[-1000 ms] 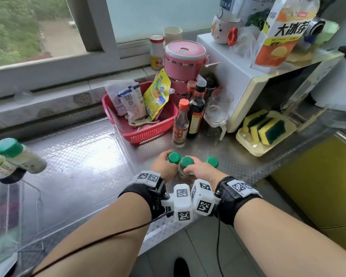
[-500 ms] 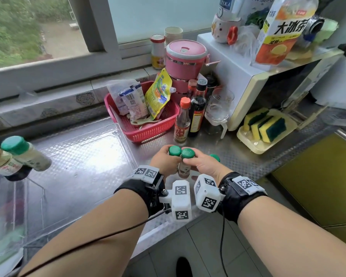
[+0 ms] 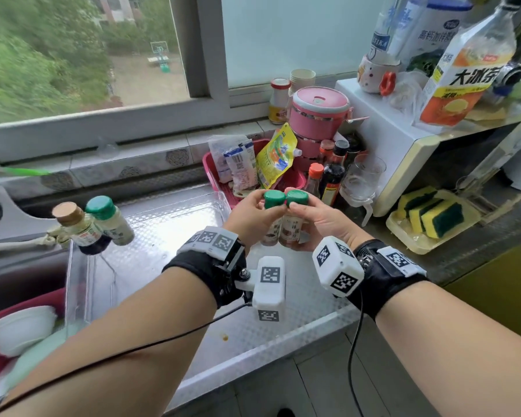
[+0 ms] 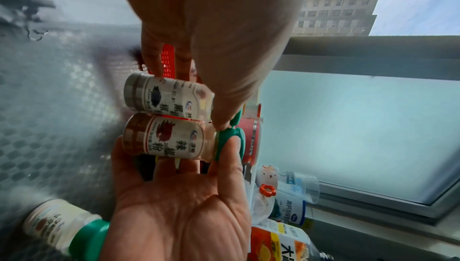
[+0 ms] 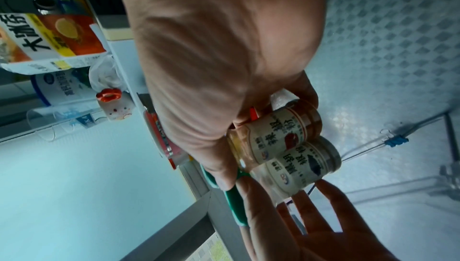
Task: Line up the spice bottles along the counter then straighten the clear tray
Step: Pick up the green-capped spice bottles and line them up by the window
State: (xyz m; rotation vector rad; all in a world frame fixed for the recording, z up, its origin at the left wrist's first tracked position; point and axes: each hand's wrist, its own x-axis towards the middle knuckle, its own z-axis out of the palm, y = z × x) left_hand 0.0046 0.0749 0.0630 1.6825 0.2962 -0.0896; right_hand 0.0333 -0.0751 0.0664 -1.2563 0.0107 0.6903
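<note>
Two small green-capped spice bottles are held up side by side above the counter, their caps touching. My left hand grips the black pepper bottle. My right hand grips the chilli powder bottle. A third green-capped bottle lies low on the counter below the right palm; it is hidden in the head view. The clear tray lies on the counter to the left of the hands, with a brown-capped bottle and a green-capped bottle at its left end.
A red basket of packets stands behind the hands, with sauce bottles and a glass jug beside it. The microwave and a sponge tray are to the right. A sink with a white bowl is at left.
Both hands have lifted their two bottles off the counter, up and away from its front edge. The third green-capped bottle stayed down and is now out of the head view.
</note>
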